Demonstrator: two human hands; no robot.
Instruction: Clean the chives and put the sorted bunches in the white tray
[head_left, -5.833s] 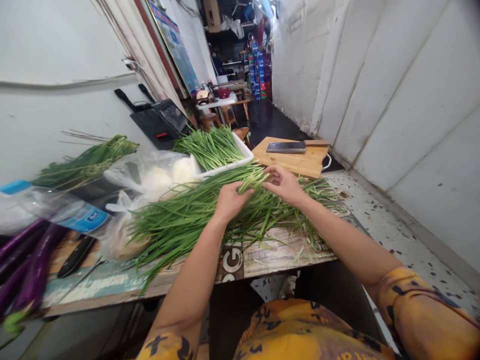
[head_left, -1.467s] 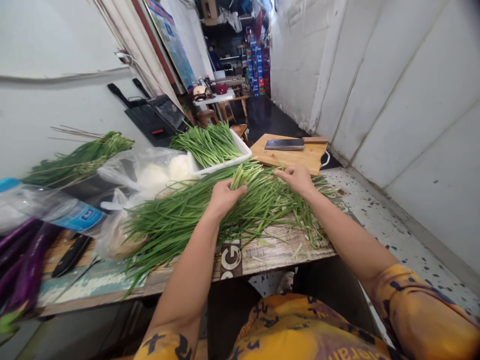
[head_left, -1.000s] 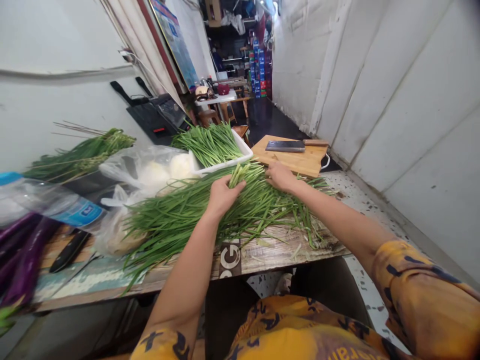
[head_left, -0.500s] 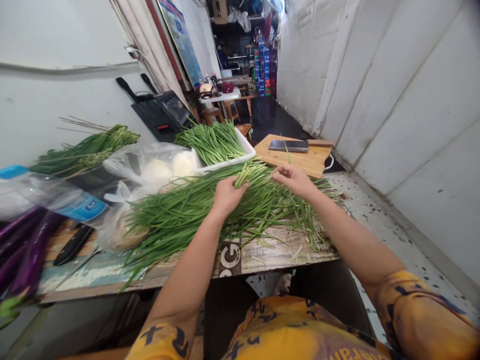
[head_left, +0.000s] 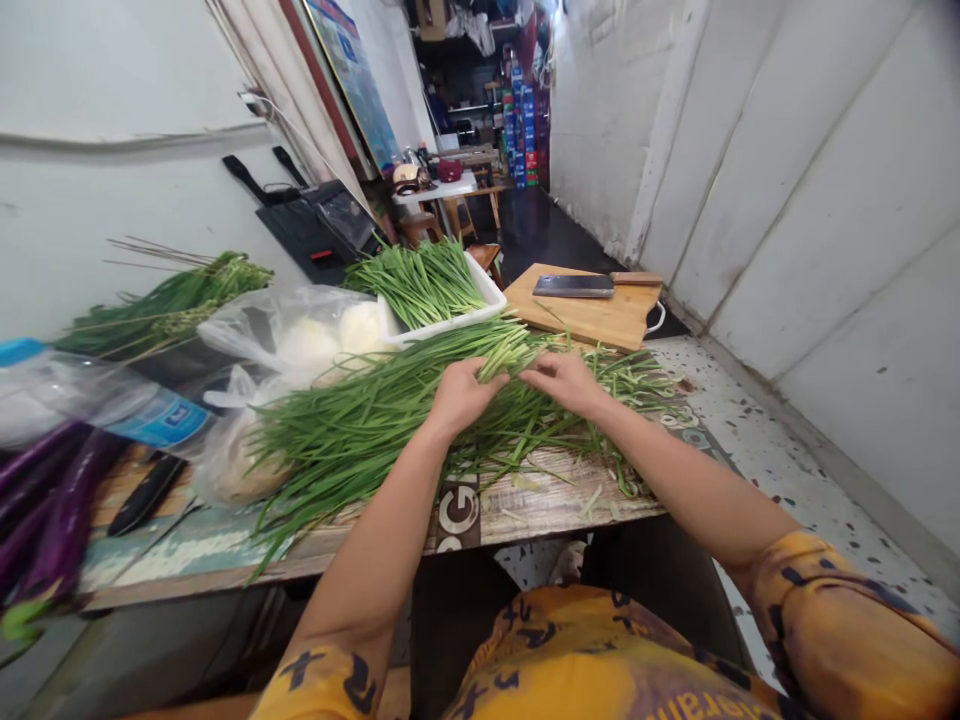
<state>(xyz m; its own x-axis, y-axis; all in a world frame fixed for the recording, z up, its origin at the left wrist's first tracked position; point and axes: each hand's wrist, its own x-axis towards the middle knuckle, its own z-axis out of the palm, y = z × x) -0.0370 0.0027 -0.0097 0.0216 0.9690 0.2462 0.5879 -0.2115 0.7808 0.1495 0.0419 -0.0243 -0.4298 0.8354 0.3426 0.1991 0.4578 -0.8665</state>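
A wide heap of long garlic chives [head_left: 352,415] lies across the low table. My left hand [head_left: 466,395] is closed around a bunch of chives, whose pale stem ends [head_left: 506,350] stick out to the right past the thumb. Close to those ends is my right hand [head_left: 564,382], its thumb and fingers pinched together. Whatever is between its fingertips is too small to make out. Loose stalks and trimmed bits [head_left: 630,375] lie scattered under and beyond my right hand.
Behind the heap stands a white basin [head_left: 491,290] of chives. A cleaver [head_left: 574,286] rests on a wooden cutting board [head_left: 525,300]. To the left are bagged pale vegetables [head_left: 307,345], a plastic bottle [head_left: 169,415], eggplants [head_left: 64,510] and a black-handled knife [head_left: 146,495].
My right hand has come down and left, from beside the cutting board to the stem ends at my left hand. The left hand still grips the bunch.
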